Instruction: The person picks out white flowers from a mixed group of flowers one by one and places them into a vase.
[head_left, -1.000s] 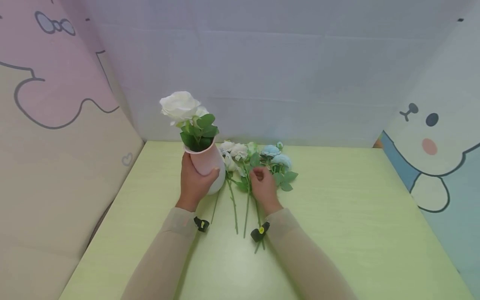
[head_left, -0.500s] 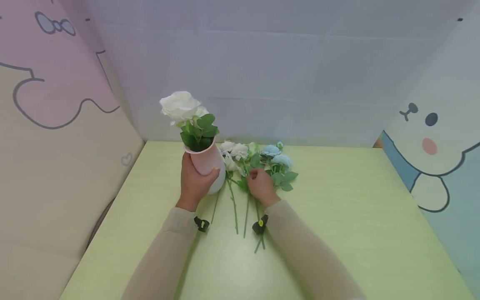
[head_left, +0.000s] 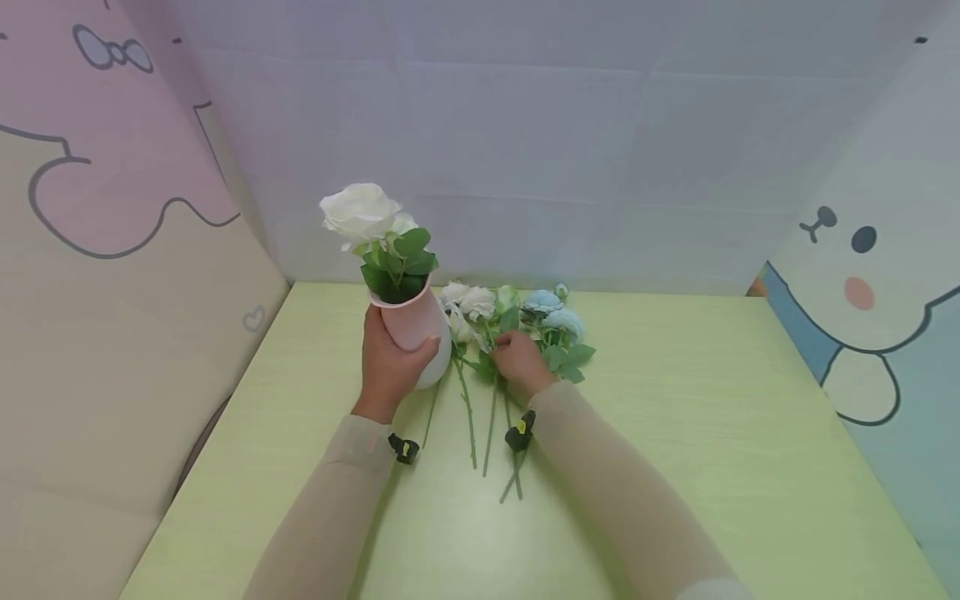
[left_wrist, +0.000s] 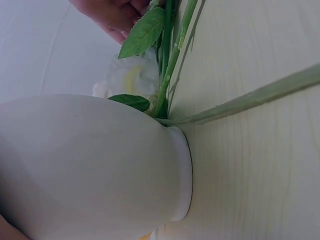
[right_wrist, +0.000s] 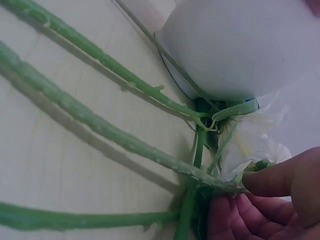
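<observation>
My left hand (head_left: 392, 362) grips a vase (head_left: 411, 323), pink at the top and white below, around its side. White roses (head_left: 360, 212) with green leaves stand in it. In the left wrist view the base of the vase (left_wrist: 100, 165) is on the table. My right hand (head_left: 522, 360) is among the flowers lying right of the vase. Its thumb and fingers pinch a green flower stem (right_wrist: 125, 140) near the leaves in the right wrist view. Which bloom belongs to that stem is hard to tell.
White flowers (head_left: 477, 303) and blue flowers (head_left: 562, 321) lie at the back of the pale green table (head_left: 675, 400), several stems pointing toward the front. Behind them rises a plain wall sheet (head_left: 525, 167). Printed cartoon panels stand at both sides.
My right hand has shifted slightly left and its fingers have closed on a stem. Some stem ends have moved a little left. The left hand and vase have stayed in place.
</observation>
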